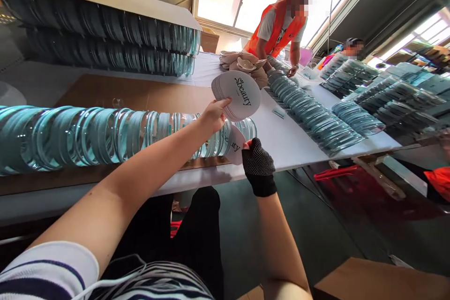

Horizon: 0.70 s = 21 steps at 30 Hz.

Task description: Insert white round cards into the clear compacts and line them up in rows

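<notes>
My bare left hand [215,113] grips a stack of white round cards [237,93] printed "beauty", its thumb on the top one. Below it, my right hand [258,159], in a black dotted fingerless glove, pinches a single round card [234,146] by its right edge. That card stands tilted against the end part of a long row of round glass pieces [158,126] lying on edge along the table. Part of the single card and several glass pieces are hidden behind my left hand and forearm.
A cardboard sheet [101,96] lies under the glass row on the white-covered table [281,143]. Two stacked glass rows [116,40] stand at the back left. A person in an orange vest [277,33] leans over another glass row [309,108], beside a pile of pale pouches [242,63].
</notes>
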Each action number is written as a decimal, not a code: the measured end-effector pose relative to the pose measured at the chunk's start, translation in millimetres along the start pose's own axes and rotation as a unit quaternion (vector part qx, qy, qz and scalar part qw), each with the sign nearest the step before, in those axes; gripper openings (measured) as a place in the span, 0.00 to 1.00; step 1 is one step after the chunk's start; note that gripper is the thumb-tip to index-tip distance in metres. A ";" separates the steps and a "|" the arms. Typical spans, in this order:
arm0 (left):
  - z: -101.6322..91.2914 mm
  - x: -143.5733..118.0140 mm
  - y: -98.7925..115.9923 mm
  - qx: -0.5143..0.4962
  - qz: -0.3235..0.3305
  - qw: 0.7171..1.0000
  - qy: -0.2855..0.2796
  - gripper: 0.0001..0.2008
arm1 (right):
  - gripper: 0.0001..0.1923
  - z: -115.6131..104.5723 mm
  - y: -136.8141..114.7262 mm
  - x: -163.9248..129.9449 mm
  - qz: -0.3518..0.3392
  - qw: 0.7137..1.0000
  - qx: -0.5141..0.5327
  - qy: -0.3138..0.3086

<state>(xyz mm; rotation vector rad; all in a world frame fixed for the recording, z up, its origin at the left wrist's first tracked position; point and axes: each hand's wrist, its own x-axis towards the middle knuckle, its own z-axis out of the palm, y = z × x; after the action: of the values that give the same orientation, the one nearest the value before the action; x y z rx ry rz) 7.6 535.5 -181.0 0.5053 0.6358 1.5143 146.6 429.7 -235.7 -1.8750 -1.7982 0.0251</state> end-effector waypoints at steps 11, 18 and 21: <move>-3.9 -3.7 2.7 -0.022 -0.010 1.000 0.010 0.14 | 0.13 25.8 -9.5 24.2 -0.046 0.978 0.126 -0.161; -1.8 0.0 -0.1 -0.003 0.010 1.000 0.014 0.11 | 0.25 24.5 15.3 18.8 0.035 0.823 0.532 -0.195; -3.4 -11.9 0.4 0.028 0.018 0.999 -0.027 0.08 | 0.26 5.3 14.6 37.9 0.030 0.859 0.501 0.101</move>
<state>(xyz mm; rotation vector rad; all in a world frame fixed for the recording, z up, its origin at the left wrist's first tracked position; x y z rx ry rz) 5.6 523.4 -182.5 0.6005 0.6312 1.5159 162.3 467.5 -232.8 -1.1003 -1.1843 0.6374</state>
